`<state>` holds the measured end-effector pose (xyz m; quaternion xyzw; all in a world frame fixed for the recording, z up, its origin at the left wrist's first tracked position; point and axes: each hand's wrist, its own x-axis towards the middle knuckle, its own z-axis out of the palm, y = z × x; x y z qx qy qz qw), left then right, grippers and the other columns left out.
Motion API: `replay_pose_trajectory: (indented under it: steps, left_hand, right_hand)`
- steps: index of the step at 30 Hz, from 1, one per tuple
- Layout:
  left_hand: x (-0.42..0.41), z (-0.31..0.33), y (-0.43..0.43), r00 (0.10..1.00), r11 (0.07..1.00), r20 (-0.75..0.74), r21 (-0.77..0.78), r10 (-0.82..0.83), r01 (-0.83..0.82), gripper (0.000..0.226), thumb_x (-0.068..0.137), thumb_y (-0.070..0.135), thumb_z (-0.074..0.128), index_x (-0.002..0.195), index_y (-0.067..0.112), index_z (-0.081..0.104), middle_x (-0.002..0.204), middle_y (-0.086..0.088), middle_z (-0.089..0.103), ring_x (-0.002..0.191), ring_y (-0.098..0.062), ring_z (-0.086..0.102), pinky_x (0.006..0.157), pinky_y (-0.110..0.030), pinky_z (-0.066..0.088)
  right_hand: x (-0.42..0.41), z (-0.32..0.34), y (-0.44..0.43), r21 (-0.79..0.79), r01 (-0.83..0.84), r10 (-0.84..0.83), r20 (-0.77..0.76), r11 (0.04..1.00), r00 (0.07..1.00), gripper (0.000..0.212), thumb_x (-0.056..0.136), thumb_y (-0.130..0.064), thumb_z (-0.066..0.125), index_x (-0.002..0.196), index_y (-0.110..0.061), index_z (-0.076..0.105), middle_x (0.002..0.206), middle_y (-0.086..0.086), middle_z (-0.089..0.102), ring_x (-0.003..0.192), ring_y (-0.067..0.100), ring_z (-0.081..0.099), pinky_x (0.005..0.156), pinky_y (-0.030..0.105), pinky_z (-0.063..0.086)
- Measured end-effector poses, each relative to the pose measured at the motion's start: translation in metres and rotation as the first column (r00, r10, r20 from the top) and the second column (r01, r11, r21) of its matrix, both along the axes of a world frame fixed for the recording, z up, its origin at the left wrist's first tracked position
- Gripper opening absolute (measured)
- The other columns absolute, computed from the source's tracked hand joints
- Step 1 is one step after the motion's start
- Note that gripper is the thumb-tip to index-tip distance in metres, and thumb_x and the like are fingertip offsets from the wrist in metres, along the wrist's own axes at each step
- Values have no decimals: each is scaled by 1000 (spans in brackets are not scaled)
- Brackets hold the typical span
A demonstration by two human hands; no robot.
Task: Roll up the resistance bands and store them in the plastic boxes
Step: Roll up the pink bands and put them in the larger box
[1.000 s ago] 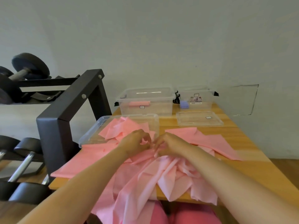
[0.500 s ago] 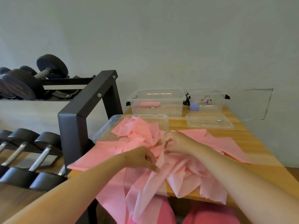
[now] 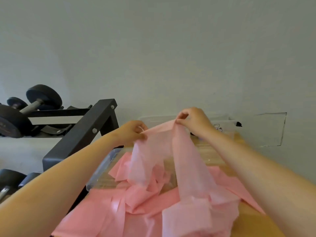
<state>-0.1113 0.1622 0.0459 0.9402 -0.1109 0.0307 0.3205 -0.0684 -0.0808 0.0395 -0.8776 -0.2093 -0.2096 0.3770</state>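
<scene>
Pink resistance band (image 3: 184, 159) hangs raised above the worktop (image 3: 254, 221), its tail on the worktop's band heap (image 3: 140, 199); left hand (image 3: 131, 132) and right hand (image 3: 193, 118) fingers pinch its upper edge.

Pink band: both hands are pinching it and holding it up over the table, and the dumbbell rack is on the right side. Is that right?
Almost. The dumbbell rack is on the left side, not the right, as the head view shows. The rest is right: the left hand and the right hand both pinch the pink band and hold it up over the table.
</scene>
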Motion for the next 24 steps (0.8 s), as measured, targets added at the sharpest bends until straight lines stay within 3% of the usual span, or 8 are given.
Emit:
replay_pose_trajectory:
  steps: [4,9,11,12,15,18,21,24]
  left_hand:
    - [34,37,3,991,999,125,-27,39,-36,8,89,11,64,92,5,67,89,-11,73,83,-20,67,85,-35,52]
    - [66,64,1,953,991,281,-105,114,-88,8,91,12,62,84,14,67,89,-3,69,85,-19,64,78,-26,47]
    - [75,56,1,974,994,205,28,95,-103,8,90,14,65,97,11,65,97,-1,65,92,-20,60,82,-28,45]
    - [78,47,0,989,989,129,117,77,-92,20,88,13,67,107,11,63,105,0,62,98,-19,58,87,-30,45]
    - [83,7,-7,998,966,-57,257,20,-4,42,83,14,73,122,14,58,119,0,58,111,-17,55,91,-24,41]
    - [78,-37,-25,991,970,-125,228,-54,82,29,82,12,74,108,19,64,104,5,61,96,-10,58,80,-16,43]
    - [68,-73,-45,958,949,-242,237,-151,209,16,83,5,67,86,20,71,73,18,66,62,4,58,59,-9,44]
    - [59,-106,-63,918,919,-347,263,-192,292,19,80,-2,64,90,10,75,59,22,59,50,13,53,55,-4,40]
  right_hand:
    - [40,38,-17,88,100,-104,51,991,993,8,84,-21,69,77,-24,69,83,-7,67,85,13,63,80,31,51]
    - [68,68,-29,158,165,-179,85,974,980,9,84,-20,68,75,-22,69,80,-3,67,79,15,61,74,28,49]
    - [70,56,-27,116,83,-77,-58,990,995,5,86,-16,67,83,-16,72,85,5,71,75,16,62,74,27,49]
    - [67,45,-26,82,28,-15,-153,996,988,7,87,-17,68,92,-14,72,92,4,72,78,16,63,77,27,50]
    - [58,8,-27,-85,-64,29,-356,994,934,32,85,-19,73,115,-11,67,108,-2,66,100,14,62,85,24,48]
    - [47,-34,-33,-230,-159,21,-508,960,861,27,86,-16,71,112,-12,69,105,-2,69,86,8,61,73,18,48]
    - [38,-78,-43,-320,-221,-16,-599,921,800,18,85,-11,68,102,-15,74,102,0,73,78,7,60,72,19,50]
    - [32,-115,-49,-383,-270,-57,-660,883,749,23,79,-6,66,82,-27,74,96,1,74,78,10,61,74,24,51]
